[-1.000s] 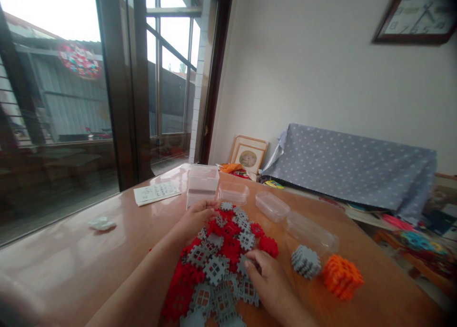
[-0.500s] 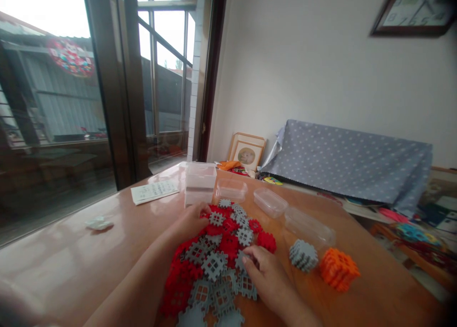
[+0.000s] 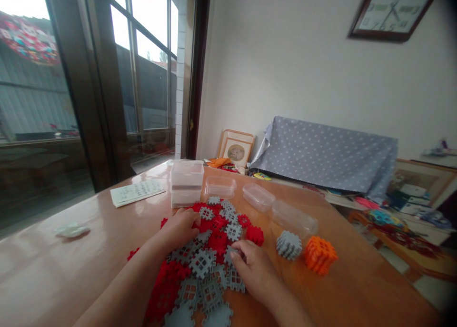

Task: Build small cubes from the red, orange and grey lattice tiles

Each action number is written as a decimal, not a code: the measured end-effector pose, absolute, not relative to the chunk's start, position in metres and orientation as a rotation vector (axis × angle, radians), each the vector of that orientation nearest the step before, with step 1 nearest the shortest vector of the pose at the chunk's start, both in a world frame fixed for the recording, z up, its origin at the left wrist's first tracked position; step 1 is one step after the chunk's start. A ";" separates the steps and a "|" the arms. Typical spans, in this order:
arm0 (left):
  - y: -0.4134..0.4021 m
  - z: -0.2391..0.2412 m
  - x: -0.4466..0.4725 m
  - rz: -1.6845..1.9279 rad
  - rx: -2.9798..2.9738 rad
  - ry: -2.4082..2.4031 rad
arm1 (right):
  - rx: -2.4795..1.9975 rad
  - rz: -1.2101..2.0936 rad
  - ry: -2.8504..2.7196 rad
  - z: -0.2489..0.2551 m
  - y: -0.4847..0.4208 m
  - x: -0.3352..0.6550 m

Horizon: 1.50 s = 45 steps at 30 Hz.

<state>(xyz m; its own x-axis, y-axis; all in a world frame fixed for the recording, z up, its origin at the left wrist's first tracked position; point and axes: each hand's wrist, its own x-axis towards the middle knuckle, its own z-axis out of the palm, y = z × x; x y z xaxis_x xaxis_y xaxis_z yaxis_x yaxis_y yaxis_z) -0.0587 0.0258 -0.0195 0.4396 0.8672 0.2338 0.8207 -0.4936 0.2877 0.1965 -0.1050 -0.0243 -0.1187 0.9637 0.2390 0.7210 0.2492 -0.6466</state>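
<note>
A heap of flat red and grey interlocking tiles (image 3: pixel 209 251) lies on the brown table (image 3: pixel 89 251) in front of me. My left hand (image 3: pixel 180 227) rests on the heap's far left side, fingers curled over red tiles. My right hand (image 3: pixel 252 269) lies on the heap's right edge, fingers bent and pressing on grey tiles. To the right stand a grey cube (image 3: pixel 288 244) and an orange cube (image 3: pixel 320 254), both built from such tiles.
Clear plastic boxes (image 3: pixel 186 182) and shallow clear tubs (image 3: pixel 257 196) stand behind the heap. A printed sheet (image 3: pixel 137 192) and a crumpled white scrap (image 3: pixel 71 230) lie to the left. Beyond the table are a window, a polka-dot covered piece of furniture (image 3: pixel 328 158) and a wall clock (image 3: pixel 391 8).
The camera has swung to the right, so everything sits further left in the view. My left hand has slid slightly toward me over the red tiles; my right hand stays on the grey tiles.
</note>
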 end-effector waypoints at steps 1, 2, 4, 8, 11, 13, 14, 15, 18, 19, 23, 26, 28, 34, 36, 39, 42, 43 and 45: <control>0.025 -0.019 -0.059 0.527 2.549 1.505 | -1.533 0.505 -1.905 -0.024 -0.105 0.197; 0.025 -0.019 -0.058 0.520 2.547 1.500 | -1.536 0.510 -1.906 -0.024 -0.105 0.197; 0.023 -0.017 -0.057 0.516 2.543 1.497 | -1.541 0.516 -1.908 -0.024 -0.105 0.197; 0.019 -0.014 -0.053 0.504 2.540 1.523 | -1.536 0.516 -1.903 -0.023 -0.107 0.196; 0.016 -0.011 -0.050 0.507 2.537 1.532 | -1.525 0.508 -1.907 -0.023 -0.108 0.196; 0.014 -0.010 -0.048 0.533 2.546 1.530 | -1.512 0.507 -1.913 -0.023 -0.108 0.196; 0.013 -0.009 -0.048 0.547 2.552 1.528 | -1.510 0.507 -1.913 -0.023 -0.107 0.196; 0.013 -0.008 -0.048 0.559 2.557 1.527 | -1.511 0.509 -1.913 -0.023 -0.107 0.196; 0.015 -0.006 -0.048 0.628 2.554 1.520 | -1.518 0.521 -1.915 -0.024 -0.106 0.197; 0.016 -0.005 -0.048 0.670 2.537 1.524 | -1.519 0.523 -1.915 -0.024 -0.105 0.197; 0.021 -0.003 -0.045 0.899 2.280 1.491 | -1.506 0.516 -1.892 -0.021 -0.106 0.197; 0.017 -0.002 -0.038 0.997 1.906 1.285 | -1.489 0.506 -1.840 -0.018 -0.107 0.197; 0.010 0.001 -0.030 1.000 1.689 1.105 | -1.483 0.500 -1.782 -0.018 -0.106 0.197; -0.014 0.009 -0.007 0.864 1.405 0.805 | -1.467 0.472 -1.593 -0.026 -0.099 0.200; -0.018 0.008 -0.003 0.826 1.374 0.773 | -1.449 0.463 -1.593 -0.028 -0.098 0.201; -0.021 0.007 0.001 0.781 1.338 0.742 | -1.443 0.445 -1.632 -0.026 -0.098 0.202; -0.024 0.007 0.004 0.755 1.306 0.751 | -1.441 0.425 -1.661 -0.023 -0.099 0.202; -0.024 0.008 0.005 0.750 1.294 0.755 | -1.443 0.420 -1.662 -0.022 -0.099 0.202; -0.025 0.008 0.007 0.746 1.276 0.752 | -1.460 0.416 -1.659 -0.021 -0.100 0.202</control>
